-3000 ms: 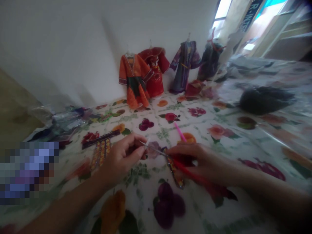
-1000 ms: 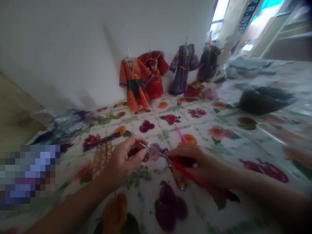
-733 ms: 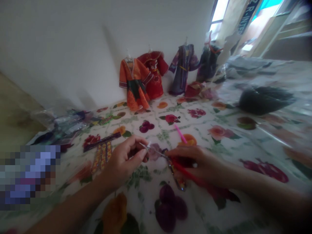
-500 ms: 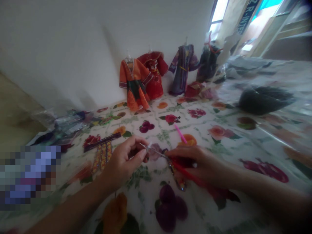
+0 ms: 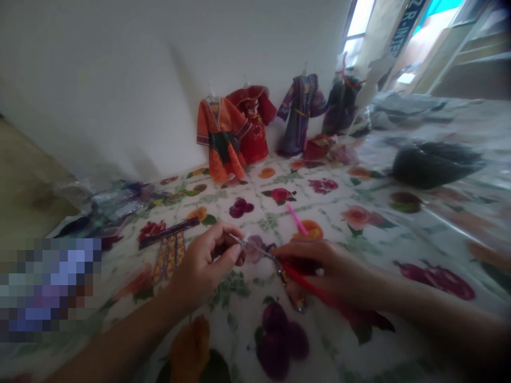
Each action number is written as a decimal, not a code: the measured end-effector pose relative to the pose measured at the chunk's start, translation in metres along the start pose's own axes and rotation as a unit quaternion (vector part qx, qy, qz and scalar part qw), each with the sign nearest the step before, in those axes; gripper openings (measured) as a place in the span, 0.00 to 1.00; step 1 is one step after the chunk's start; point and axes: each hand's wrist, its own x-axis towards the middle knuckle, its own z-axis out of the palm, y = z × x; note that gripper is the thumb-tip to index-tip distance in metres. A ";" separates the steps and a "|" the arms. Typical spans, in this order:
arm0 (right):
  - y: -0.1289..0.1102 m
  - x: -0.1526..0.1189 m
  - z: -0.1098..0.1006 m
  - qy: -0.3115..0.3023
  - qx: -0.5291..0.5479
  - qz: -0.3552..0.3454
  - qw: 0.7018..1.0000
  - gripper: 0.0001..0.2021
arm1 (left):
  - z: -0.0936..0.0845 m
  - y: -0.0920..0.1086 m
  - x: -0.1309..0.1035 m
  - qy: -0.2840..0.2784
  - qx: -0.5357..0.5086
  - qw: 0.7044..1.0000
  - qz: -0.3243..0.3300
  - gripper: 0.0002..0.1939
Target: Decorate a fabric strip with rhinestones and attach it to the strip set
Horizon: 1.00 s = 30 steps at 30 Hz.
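Observation:
My right hand (image 5: 323, 266) is wrapped round red-handled pliers (image 5: 259, 249) with thin metal jaws pointing left. The jaw tips meet the fingertips of my left hand (image 5: 215, 252). Thumb and forefinger of that hand pinch a tiny pale piece at the tips, too blurred to name. Beneath the pliers, partly covered by my right hand, lies a beaded, patterned strip (image 5: 297, 302). Left of my left hand are several yellow-and-red patterned strips (image 5: 171, 252), below a dark purple strip (image 5: 170, 232).
A pink stick (image 5: 296, 219) lies just beyond my right hand on the fruit-print tablecloth (image 5: 259, 186). Along the wall stand small costumes: an orange dress (image 5: 221, 138), a red one (image 5: 253, 127) and a purple robe (image 5: 301, 114). A black bundle (image 5: 433, 165) lies right, plastic bags (image 5: 115, 199) left.
Both hands and the pliers hold nearly the same pose. The whole view has shifted very slightly.

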 end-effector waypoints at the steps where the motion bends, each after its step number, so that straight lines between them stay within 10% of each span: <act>1: -0.002 0.000 -0.001 -0.006 0.000 -0.002 1.000 0.23 | 0.000 0.000 0.000 0.001 -0.001 1.000 -0.001 0.06; 30: -0.014 -0.003 -0.001 -0.003 -0.103 -0.058 0.993 0.22 | 0.000 0.005 0.002 0.001 -0.030 0.999 -0.020 0.07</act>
